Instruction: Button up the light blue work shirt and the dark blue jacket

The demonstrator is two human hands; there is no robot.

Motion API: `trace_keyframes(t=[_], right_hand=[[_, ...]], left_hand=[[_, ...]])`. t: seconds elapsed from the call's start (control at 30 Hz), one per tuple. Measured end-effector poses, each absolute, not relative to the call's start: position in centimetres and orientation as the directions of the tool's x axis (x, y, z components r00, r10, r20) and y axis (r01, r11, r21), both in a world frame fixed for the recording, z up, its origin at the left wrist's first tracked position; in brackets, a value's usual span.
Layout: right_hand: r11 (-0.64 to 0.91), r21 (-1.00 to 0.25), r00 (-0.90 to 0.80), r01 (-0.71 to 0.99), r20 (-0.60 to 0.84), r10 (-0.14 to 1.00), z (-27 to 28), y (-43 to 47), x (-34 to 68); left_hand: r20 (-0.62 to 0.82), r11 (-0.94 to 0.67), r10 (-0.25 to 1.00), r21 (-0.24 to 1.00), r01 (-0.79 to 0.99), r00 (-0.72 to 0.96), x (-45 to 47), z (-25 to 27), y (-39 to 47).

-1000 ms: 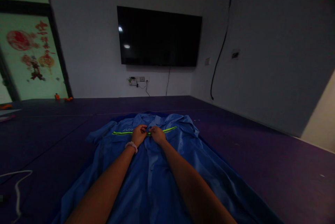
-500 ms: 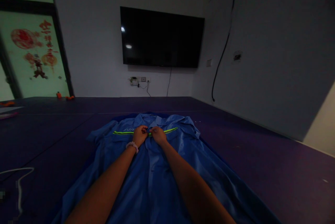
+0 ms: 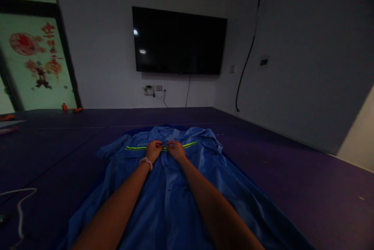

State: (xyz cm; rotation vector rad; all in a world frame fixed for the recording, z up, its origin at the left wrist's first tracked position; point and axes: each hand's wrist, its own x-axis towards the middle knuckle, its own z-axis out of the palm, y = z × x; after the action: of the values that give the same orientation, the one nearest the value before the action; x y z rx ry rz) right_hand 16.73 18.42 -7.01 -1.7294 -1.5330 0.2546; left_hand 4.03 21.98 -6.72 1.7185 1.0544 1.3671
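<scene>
A blue collared shirt (image 3: 171, 187) with a yellow-green stripe across its chest lies spread out, collar at the far end. At the front placket, just below the collar, my left hand (image 3: 154, 150) is closed with its fingertips pinching the cloth; a pale scrunchie circles that wrist. My right hand (image 3: 175, 150) faces it a short gap away, also pinched on the shirt's front edge. Any button between the fingertips is too small and dark to make out.
The shirt lies on a dark purple floor (image 3: 292, 172). A white cable (image 3: 20, 215) curls at the lower left. Small orange toys (image 3: 64, 106) stand near the glass door (image 3: 37, 59). A television (image 3: 179, 41) hangs on the far wall, and a black cord (image 3: 248, 55) runs down the right wall.
Both hands stay at the placket; the left has shifted very slightly and the fingers have moved a little. The whole view has drifted slightly.
</scene>
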Motion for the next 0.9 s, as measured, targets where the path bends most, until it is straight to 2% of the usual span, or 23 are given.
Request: trace_keyframes(t=[0.37, 0.9], right_hand=[[0.036, -0.668, 0.229, 0.743, 0.305, 0.924, -6.3, 17.9, 16.8], [-0.018, -0.609, 0.274, 0.793, 0.331, 0.903, -5.4, 16.7, 16.1]], left_hand=[[0.309, -0.308, 0.935, 0.951, -0.031, 0.173, 3.9, -6.3, 21.3], [0.296, -0.287, 0.936, 0.955, -0.073, 0.190, 3.9, -6.3, 21.3]])
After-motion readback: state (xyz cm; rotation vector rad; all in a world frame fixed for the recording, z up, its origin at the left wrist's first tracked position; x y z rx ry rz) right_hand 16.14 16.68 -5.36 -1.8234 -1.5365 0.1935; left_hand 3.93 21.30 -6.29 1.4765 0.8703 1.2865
